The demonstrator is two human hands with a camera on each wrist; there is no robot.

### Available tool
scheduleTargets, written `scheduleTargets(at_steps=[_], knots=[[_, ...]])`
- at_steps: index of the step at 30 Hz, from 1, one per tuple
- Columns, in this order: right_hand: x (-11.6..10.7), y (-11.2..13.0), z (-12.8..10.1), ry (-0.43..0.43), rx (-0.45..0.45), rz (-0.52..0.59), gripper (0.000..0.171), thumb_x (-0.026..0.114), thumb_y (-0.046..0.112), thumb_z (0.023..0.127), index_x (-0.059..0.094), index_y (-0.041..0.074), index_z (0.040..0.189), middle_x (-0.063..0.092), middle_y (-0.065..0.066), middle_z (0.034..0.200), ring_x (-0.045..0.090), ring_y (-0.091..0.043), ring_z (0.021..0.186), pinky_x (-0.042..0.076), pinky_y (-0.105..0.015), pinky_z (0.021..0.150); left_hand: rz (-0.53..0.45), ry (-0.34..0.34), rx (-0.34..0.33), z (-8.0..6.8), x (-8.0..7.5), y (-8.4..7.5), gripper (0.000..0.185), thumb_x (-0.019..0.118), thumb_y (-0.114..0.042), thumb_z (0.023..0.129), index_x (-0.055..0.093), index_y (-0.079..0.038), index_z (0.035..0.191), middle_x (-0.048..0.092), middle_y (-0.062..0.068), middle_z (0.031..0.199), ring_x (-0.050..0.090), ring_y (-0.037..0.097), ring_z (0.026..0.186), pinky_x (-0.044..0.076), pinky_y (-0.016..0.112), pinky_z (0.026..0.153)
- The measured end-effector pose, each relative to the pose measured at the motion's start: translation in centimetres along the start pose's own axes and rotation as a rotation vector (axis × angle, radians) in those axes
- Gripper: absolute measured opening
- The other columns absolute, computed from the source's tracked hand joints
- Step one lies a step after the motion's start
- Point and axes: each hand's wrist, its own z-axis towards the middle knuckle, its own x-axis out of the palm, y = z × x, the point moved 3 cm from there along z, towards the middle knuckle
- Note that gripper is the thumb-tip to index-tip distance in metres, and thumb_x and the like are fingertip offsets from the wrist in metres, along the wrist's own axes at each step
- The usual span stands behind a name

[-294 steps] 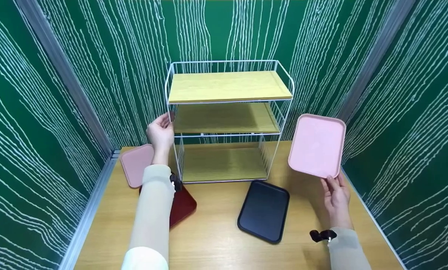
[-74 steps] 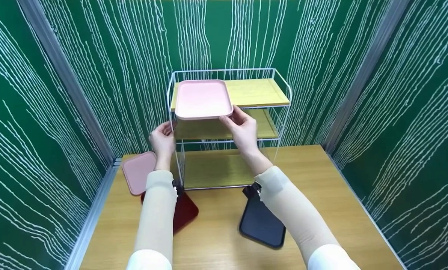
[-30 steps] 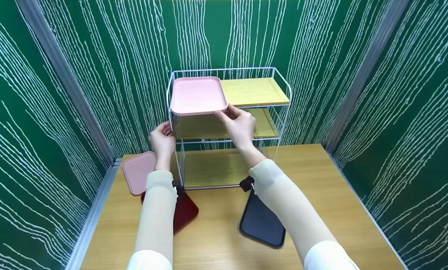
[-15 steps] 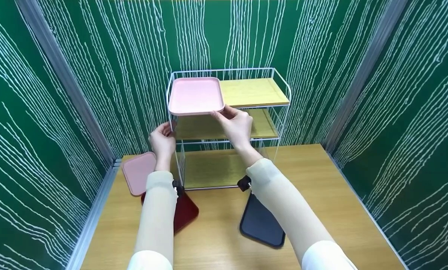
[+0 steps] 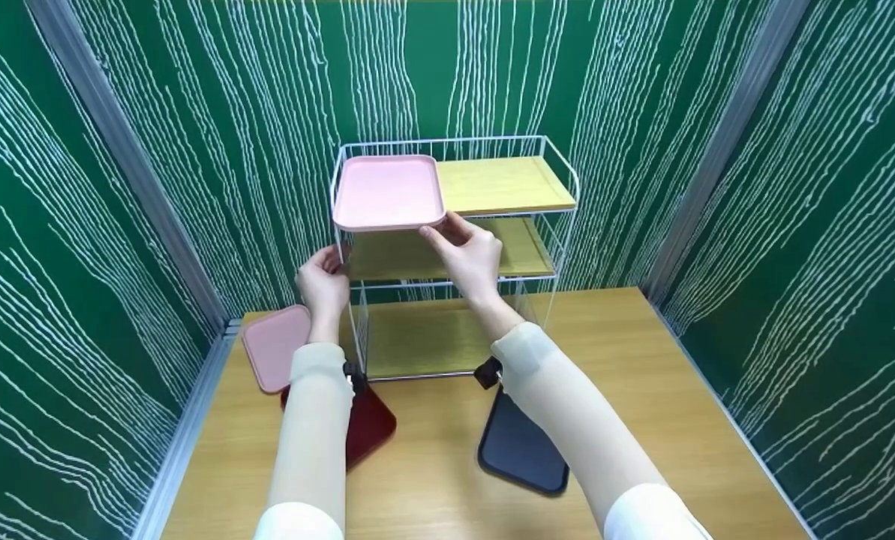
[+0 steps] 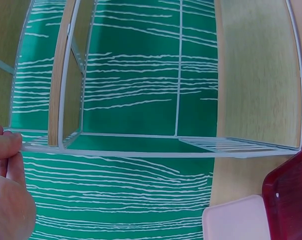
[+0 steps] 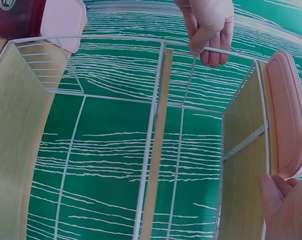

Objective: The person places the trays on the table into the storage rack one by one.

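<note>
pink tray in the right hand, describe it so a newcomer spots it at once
Find the three-tier rack in front of the green wall, then its top shelf. At that shelf's left end is the pink tray, its near right corner pinched by the right hand. The other pink tray lies on the table; only this one is up high.

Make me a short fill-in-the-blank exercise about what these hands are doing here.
1. The right hand pinches a tray coloured ____.
2. On the rack, that tray is at the ____ shelf.
3. The rack has ____ shelves.
4. The left hand holds the rack's ____ side.

Missing words: pink; top; three; left.
</note>
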Motion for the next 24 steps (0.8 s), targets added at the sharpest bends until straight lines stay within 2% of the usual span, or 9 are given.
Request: scheduleTargets(at_steps=[5,11,16,17,20,23,24], knots=[[-0.5,-1.2,-0.6,-0.006,0.023,-0.010,0.057,0.088,0.032,0.092,0.071,0.005,0.139,0.076,-0.010,0.130,0.075,-0.022,0.115,0.062,-0.029,0.095,-0.024,0.003,-0.011,0.1,0.0,0.0,0.045,0.057,0.028,0.089,0.077,0.004,0.122,0.077,0.019,0.122,0.073,0.032,0.119,0.056,0.043,0.107],[-1.1,-3.3,-1.7,0.020,0.042,-0.019,0.056,0.088,0.027,0.092,0.070,-0.002,0.137,0.074,-0.019,0.130,0.074,-0.032,0.116,0.062,-0.032,0.096,-0.031,0.022,-0.045,0.2,-0.3,-0.1,0.044,0.058,0.024,0.093,0.076,0.001,0.125,0.076,0.018,0.126,0.071,0.030,0.123,0.054,0.040,0.110],[-1.8,-5.7,-3.1,0.037,0.044,-0.062,0.052,0.087,0.025,0.093,0.072,-0.003,0.134,0.075,-0.021,0.126,0.076,-0.028,0.109,0.063,-0.037,0.095,-0.034,0.024,-0.066,0.2,-0.3,0.1,0.047,0.057,0.025,0.092,0.076,-0.001,0.126,0.075,0.017,0.128,0.070,0.031,0.125,0.053,0.041,0.112],[-2.0,-6.3,-3.4,0.041,0.044,-0.081,0.051,0.087,0.025,0.093,0.072,-0.003,0.134,0.075,-0.021,0.125,0.077,-0.027,0.109,0.061,-0.040,0.100,-0.038,0.025,-0.074,0.2,-0.2,0.2,0.047,0.057,0.025,0.092,0.076,-0.001,0.126,0.075,0.017,0.129,0.070,0.032,0.126,0.053,0.041,0.112],[-2.8,-8.0,-4.5,0.055,0.056,-0.114,0.051,0.086,0.024,0.094,0.072,-0.004,0.133,0.076,-0.019,0.125,0.076,-0.029,0.112,0.059,-0.044,0.103,-0.054,0.028,-0.095,0.0,-0.2,0.3,0.046,0.057,0.025,0.093,0.077,-0.001,0.126,0.075,0.017,0.129,0.069,0.031,0.126,0.052,0.040,0.112],[-4.0,-9.8,-5.6,0.072,0.081,-0.150,0.049,0.086,0.023,0.094,0.073,-0.003,0.133,0.076,-0.018,0.124,0.076,-0.029,0.113,0.059,-0.044,0.104,-0.038,0.024,-0.070,0.0,-0.1,0.2,0.042,0.060,0.023,0.093,0.077,-0.001,0.124,0.076,0.016,0.126,0.071,0.030,0.124,0.054,0.039,0.111],[-4.4,-10.3,-6.0,0.079,0.092,-0.161,0.048,0.086,0.022,0.094,0.073,-0.002,0.133,0.077,-0.018,0.123,0.076,-0.029,0.112,0.062,-0.043,0.098,-0.027,0.020,-0.057,-0.1,-0.2,0.2,0.041,0.060,0.022,0.093,0.077,0.000,0.123,0.077,0.016,0.124,0.072,0.029,0.122,0.054,0.039,0.110]])
